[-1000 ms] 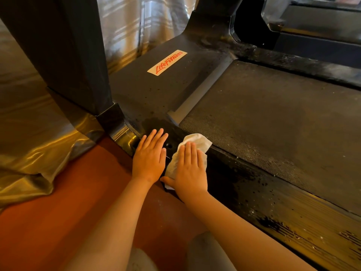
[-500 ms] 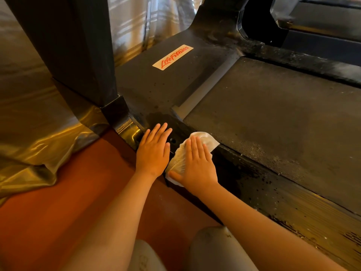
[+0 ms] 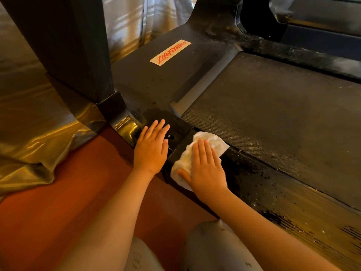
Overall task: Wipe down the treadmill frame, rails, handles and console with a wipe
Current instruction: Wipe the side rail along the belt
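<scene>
Pressing wipe (image 3: 217, 143) onto side rail (image 3: 256, 184), right hand (image 3: 205, 170) flat-fingered; left hand (image 3: 151, 150) flat alongside.

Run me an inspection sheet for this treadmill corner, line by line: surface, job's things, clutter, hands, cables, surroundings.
Surface: side rail shows dark glossy patches and pale specks; belt has pale specks along its near edge.
Job's things: white wipe lies crumpled on the rail's front end, beside the belt.
Clutter: nothing seen.
Hands: left hand rests flat on the frame corner, next to a small hole; right hand presses flat on the wipe.
Cables: nothing seen.
Surroundings: dark upright post, logo sticker on the motor cover, red floor, shiny sheeting at left.
</scene>
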Demonstrator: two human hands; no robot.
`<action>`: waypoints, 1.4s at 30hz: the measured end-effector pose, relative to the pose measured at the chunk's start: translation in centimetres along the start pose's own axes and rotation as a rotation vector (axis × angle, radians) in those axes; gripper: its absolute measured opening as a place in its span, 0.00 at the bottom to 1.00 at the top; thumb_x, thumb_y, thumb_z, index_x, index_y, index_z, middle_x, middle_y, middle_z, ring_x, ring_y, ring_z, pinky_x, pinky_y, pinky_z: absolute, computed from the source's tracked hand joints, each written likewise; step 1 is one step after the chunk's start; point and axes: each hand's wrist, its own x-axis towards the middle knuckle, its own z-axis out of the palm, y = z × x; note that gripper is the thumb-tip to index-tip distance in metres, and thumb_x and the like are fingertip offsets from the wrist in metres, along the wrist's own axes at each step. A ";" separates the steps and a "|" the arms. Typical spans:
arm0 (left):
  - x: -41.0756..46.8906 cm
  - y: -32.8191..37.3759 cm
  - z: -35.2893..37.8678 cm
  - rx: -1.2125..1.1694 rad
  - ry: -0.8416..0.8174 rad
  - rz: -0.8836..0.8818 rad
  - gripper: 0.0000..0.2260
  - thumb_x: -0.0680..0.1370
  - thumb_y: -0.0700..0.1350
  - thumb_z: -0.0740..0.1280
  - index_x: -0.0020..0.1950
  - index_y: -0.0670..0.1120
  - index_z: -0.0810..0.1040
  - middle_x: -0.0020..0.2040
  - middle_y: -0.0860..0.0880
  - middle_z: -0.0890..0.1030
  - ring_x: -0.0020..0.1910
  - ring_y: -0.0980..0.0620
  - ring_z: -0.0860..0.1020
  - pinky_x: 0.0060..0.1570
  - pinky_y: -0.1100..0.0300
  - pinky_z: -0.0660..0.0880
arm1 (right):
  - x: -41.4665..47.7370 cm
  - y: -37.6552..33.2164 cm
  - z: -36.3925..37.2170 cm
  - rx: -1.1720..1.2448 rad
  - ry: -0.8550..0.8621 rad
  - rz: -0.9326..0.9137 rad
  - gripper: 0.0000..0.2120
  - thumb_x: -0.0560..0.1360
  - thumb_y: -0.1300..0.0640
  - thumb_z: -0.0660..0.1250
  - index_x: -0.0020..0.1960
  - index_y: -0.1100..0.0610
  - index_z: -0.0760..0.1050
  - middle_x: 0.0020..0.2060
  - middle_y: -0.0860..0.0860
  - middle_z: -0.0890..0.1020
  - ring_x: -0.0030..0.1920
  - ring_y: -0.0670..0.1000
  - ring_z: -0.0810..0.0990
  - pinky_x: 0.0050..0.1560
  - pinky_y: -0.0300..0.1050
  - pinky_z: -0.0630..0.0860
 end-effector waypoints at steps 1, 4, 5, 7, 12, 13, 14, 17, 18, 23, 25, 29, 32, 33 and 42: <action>0.0 0.1 0.0 -0.002 0.000 -0.003 0.26 0.80 0.52 0.42 0.76 0.49 0.62 0.77 0.50 0.61 0.77 0.52 0.54 0.76 0.54 0.46 | -0.8 0.5 0.1 0.023 0.023 0.005 0.47 0.72 0.31 0.31 0.78 0.64 0.44 0.77 0.61 0.45 0.77 0.59 0.42 0.76 0.54 0.39; -0.1 0.3 -0.1 -0.009 0.006 -0.007 0.26 0.80 0.52 0.42 0.76 0.49 0.63 0.77 0.50 0.61 0.77 0.52 0.55 0.76 0.54 0.47 | -1.6 0.7 -0.3 0.041 -0.011 0.038 0.47 0.72 0.30 0.30 0.77 0.64 0.45 0.77 0.61 0.47 0.77 0.60 0.42 0.75 0.54 0.39; -0.1 0.3 -0.1 -0.009 0.006 -0.010 0.26 0.80 0.52 0.42 0.76 0.49 0.63 0.77 0.50 0.61 0.77 0.52 0.55 0.75 0.54 0.47 | -1.1 0.4 -0.5 0.029 -0.023 0.053 0.48 0.71 0.30 0.29 0.77 0.64 0.43 0.77 0.61 0.45 0.77 0.60 0.41 0.75 0.54 0.37; -0.1 0.3 -0.1 0.004 0.004 -0.013 0.26 0.80 0.52 0.42 0.76 0.49 0.63 0.77 0.49 0.61 0.77 0.51 0.55 0.75 0.53 0.48 | 0.9 -0.5 -0.8 -0.001 -0.052 0.066 0.47 0.71 0.30 0.29 0.77 0.63 0.38 0.76 0.61 0.40 0.76 0.59 0.37 0.75 0.54 0.35; 0.1 0.3 -0.1 0.017 -0.003 -0.005 0.26 0.80 0.52 0.43 0.75 0.49 0.65 0.76 0.49 0.63 0.77 0.50 0.57 0.75 0.52 0.50 | 4.4 -2.1 -1.1 0.021 -0.112 0.076 0.39 0.79 0.35 0.35 0.76 0.64 0.34 0.76 0.60 0.37 0.76 0.58 0.34 0.76 0.53 0.37; 0.1 0.3 -0.1 0.010 0.001 -0.010 0.26 0.80 0.52 0.43 0.75 0.48 0.65 0.76 0.49 0.64 0.77 0.50 0.58 0.75 0.52 0.51 | 3.6 -2.5 -0.9 0.016 -0.102 0.061 0.38 0.79 0.36 0.34 0.76 0.63 0.34 0.76 0.60 0.37 0.76 0.58 0.34 0.76 0.54 0.37; 0.1 0.4 -0.1 0.006 0.005 -0.016 0.26 0.80 0.52 0.44 0.75 0.48 0.66 0.76 0.49 0.64 0.77 0.50 0.58 0.75 0.51 0.52 | 2.5 -3.1 -0.6 0.021 -0.086 0.032 0.37 0.78 0.36 0.32 0.76 0.62 0.34 0.76 0.59 0.36 0.76 0.58 0.34 0.76 0.54 0.35; 0.1 0.3 -0.1 0.015 -0.007 -0.019 0.26 0.80 0.52 0.44 0.75 0.48 0.66 0.76 0.48 0.64 0.76 0.50 0.58 0.75 0.51 0.52 | 0.2 -4.0 -0.4 0.047 -0.066 -0.042 0.39 0.73 0.35 0.23 0.74 0.60 0.32 0.76 0.57 0.36 0.76 0.56 0.34 0.73 0.51 0.30; 0.1 0.2 -0.1 0.021 -0.014 -0.019 0.26 0.80 0.52 0.44 0.75 0.48 0.66 0.76 0.48 0.64 0.77 0.50 0.58 0.75 0.51 0.52 | 0.6 -3.7 -0.5 0.046 -0.079 -0.046 0.38 0.74 0.35 0.25 0.74 0.60 0.32 0.76 0.56 0.35 0.76 0.55 0.33 0.73 0.50 0.29; 0.0 0.1 -0.5 0.039 -0.054 -0.009 0.27 0.80 0.53 0.42 0.76 0.49 0.63 0.77 0.49 0.61 0.77 0.51 0.55 0.75 0.53 0.49 | 3.5 -3.4 -0.7 0.027 -0.076 0.086 0.36 0.80 0.37 0.35 0.76 0.62 0.34 0.76 0.58 0.37 0.76 0.57 0.34 0.75 0.52 0.34; 0.1 0.0 -0.5 0.039 -0.065 0.004 0.27 0.80 0.54 0.41 0.76 0.49 0.62 0.77 0.49 0.61 0.77 0.51 0.55 0.75 0.53 0.49 | 2.0 -4.7 0.3 0.057 -0.030 0.070 0.36 0.79 0.38 0.33 0.77 0.62 0.39 0.77 0.59 0.42 0.77 0.57 0.39 0.75 0.52 0.36; 0.2 -0.4 -0.8 0.058 -0.094 0.051 0.28 0.80 0.55 0.40 0.77 0.48 0.61 0.78 0.48 0.60 0.77 0.50 0.54 0.75 0.54 0.47 | 0.6 -4.9 1.0 0.015 0.000 -0.006 0.38 0.77 0.39 0.33 0.76 0.62 0.55 0.76 0.60 0.58 0.76 0.58 0.54 0.75 0.53 0.46; 0.3 -0.9 -1.2 0.043 -0.137 0.097 0.29 0.79 0.57 0.38 0.78 0.49 0.56 0.79 0.50 0.55 0.78 0.53 0.49 0.74 0.56 0.43 | 1.8 -5.0 0.2 0.050 -0.023 0.047 0.36 0.79 0.38 0.33 0.76 0.64 0.37 0.76 0.60 0.39 0.77 0.58 0.38 0.75 0.52 0.36; 0.3 -0.9 -1.4 0.035 -0.154 0.104 0.29 0.80 0.57 0.38 0.78 0.49 0.55 0.79 0.50 0.53 0.78 0.53 0.47 0.74 0.57 0.42 | 1.8 -5.3 -0.1 0.046 -0.029 0.066 0.37 0.80 0.38 0.36 0.76 0.64 0.33 0.74 0.60 0.35 0.76 0.58 0.35 0.75 0.52 0.34; 0.6 -0.2 -2.3 0.031 -0.306 0.021 0.23 0.84 0.50 0.47 0.79 0.50 0.46 0.80 0.52 0.44 0.77 0.56 0.39 0.74 0.56 0.37 | 0.8 -3.3 -0.3 0.055 -0.032 -0.018 0.33 0.81 0.40 0.37 0.78 0.61 0.40 0.76 0.59 0.39 0.77 0.57 0.39 0.74 0.51 0.35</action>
